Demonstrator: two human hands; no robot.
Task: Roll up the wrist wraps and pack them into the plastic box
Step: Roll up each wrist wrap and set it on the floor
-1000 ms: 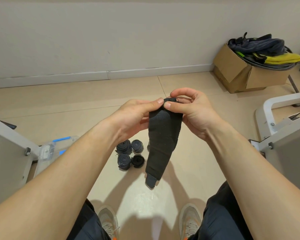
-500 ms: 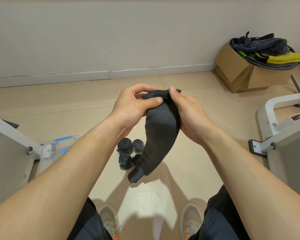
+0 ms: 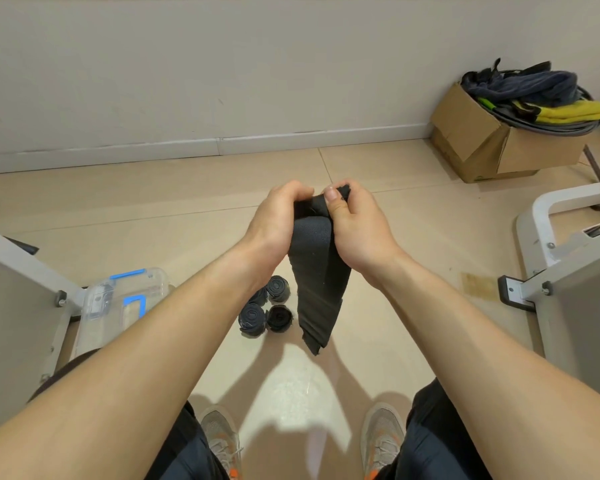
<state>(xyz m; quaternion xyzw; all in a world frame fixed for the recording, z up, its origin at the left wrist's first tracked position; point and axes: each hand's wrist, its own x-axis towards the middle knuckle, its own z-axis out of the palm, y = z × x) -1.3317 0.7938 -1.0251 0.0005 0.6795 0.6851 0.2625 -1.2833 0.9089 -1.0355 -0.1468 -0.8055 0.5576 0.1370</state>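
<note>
Since half a second ago both hands have closed in over the top end of the wrap; its tail, then swung toward 7 o'clock, now hangs nearly straight down. The left hand (image 3: 278,220) and right hand (image 3: 357,230) meet at the centre of my view; each grip is clenched on the upper end of the black wrist wrap (image 3: 321,278); the right thumb presses flat on the first fold; the left fingers curl behind the cloth, where I cannot see them. The wrap hangs in mid-air above the floor (image 3: 413,323), its free end at 6 o'clock below the hands.

Step in hand, as I judge it: starting the roll. To do it well I would keep the first turn tight and square to the long edges, so the coil does not cone; feed the tail up under light tension; keep the edges flush at each turn.

Material: soft elastic cloth, matte, finely pitted on its face, limp enough to drape; the free end narrows to a tab, probably a hook-and-loop closure.

The rolled wraps (image 3: 267,308) stand on end on the tiles at 9 o'clock of the hanging tail; they are short dark cylinders with visible spirals, touching one another. The plastic box (image 3: 118,299), clear with blue latches, lies at 9 o'clock of them; what it holds I cannot tell.
</note>
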